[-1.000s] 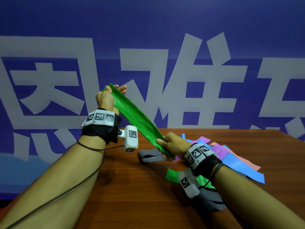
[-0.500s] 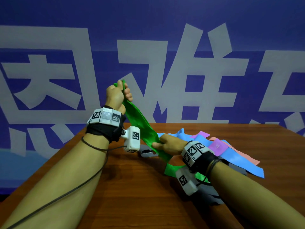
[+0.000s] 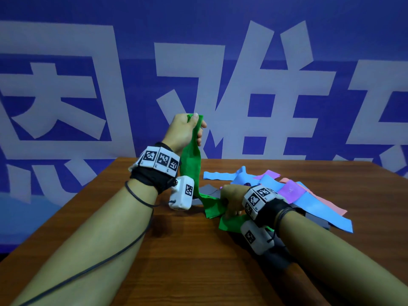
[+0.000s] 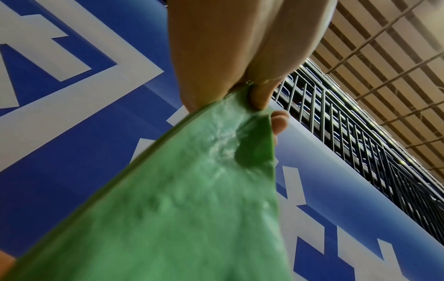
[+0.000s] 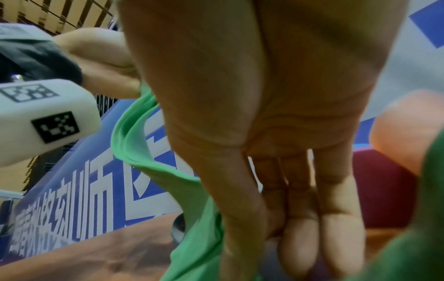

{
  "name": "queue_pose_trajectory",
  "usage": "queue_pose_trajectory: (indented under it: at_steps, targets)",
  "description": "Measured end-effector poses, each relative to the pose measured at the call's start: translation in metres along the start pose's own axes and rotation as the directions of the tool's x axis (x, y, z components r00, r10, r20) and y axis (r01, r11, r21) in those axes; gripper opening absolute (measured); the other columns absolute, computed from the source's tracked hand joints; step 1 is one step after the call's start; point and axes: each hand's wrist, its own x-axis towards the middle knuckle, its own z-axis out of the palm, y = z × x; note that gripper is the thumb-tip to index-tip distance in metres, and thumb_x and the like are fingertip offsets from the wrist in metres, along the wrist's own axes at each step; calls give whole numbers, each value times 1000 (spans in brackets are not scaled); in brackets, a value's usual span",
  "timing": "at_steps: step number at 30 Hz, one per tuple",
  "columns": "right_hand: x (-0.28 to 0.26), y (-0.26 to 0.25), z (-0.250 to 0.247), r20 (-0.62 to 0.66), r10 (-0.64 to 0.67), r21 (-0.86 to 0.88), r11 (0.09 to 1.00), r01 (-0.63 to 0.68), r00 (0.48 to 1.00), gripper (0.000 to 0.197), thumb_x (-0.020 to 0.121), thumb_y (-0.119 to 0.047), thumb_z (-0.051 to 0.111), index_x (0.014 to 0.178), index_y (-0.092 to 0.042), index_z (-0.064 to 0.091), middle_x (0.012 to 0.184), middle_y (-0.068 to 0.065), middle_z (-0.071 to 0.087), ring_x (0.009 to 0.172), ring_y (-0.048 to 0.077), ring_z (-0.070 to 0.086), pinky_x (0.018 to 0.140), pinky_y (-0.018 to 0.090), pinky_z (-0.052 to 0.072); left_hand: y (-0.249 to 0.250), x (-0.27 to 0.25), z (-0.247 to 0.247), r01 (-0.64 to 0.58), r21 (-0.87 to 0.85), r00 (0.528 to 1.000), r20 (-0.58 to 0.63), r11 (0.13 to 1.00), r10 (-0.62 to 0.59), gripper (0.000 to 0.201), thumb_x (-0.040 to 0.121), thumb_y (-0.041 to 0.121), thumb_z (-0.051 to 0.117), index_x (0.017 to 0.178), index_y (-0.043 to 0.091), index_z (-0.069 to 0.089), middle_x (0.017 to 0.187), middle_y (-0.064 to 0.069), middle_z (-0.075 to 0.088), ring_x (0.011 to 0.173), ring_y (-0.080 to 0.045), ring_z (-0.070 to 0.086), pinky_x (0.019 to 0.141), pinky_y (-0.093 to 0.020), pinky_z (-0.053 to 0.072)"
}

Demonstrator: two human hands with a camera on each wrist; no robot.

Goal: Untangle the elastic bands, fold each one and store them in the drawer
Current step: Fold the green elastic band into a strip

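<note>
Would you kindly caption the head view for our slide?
Both hands hold a green band above a table.

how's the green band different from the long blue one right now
The green band is held up off the table, the left hand pinching its top end and the right hand gripping it lower down; the long blue band lies untouched on the table. The green one hangs nearly upright and bunched along its length; the blue one lies flat, spread among the other bands. Both are wide, flat elastic strips, neither yet folded.
</note>
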Motion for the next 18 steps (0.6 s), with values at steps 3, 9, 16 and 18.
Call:
queue_pose_trajectory:
  at_steps: [3, 9, 16, 18]
  targets:
    - [-3, 2, -6, -53, 9, 47, 999, -6, 999, 28, 89, -18, 71, 109, 2, 70, 100, 13, 72, 79, 16, 60, 58, 18, 46, -2, 4, -1, -23, -7, 995, -93, 1000, 22, 42, 109, 22, 32, 83, 5, 60, 62, -7, 50, 51, -17, 47, 53, -30, 46]
    - [-5, 14, -25, -195, -42, 231, 969, 88, 980, 14, 95, -16, 61, 82, -15, 65, 76, 1, 63, 64, 15, 60, 57, 25, 51, 11, 18, -12, -115, -66, 943, -321, 991, 88, 42, 109, 19, 32, 80, 6, 59, 57, -5, 49, 42, -12, 45, 46, -26, 44]
    - [-17, 14, -81, -448, -144, 513, 767, 385, 883, 18, 96, -7, 60, 79, -14, 56, 70, -1, 58, 64, 14, 55, 58, 23, 49, -1, 19, 0, -74, 24, 961, -264, 997, 78, 40, 108, 21, 34, 90, 1, 64, 60, -7, 54, 49, -17, 51, 52, -29, 48]
    - [-20, 13, -95, -541, -133, 532, 710, 460, 830, 17, 95, -6, 61, 80, -13, 57, 70, 0, 59, 63, 14, 56, 55, 21, 47, -6, 19, 4, -64, 38, 959, -274, 997, 72, 39, 107, 20, 34, 91, 1, 64, 58, -6, 54, 49, -16, 50, 52, -28, 47]
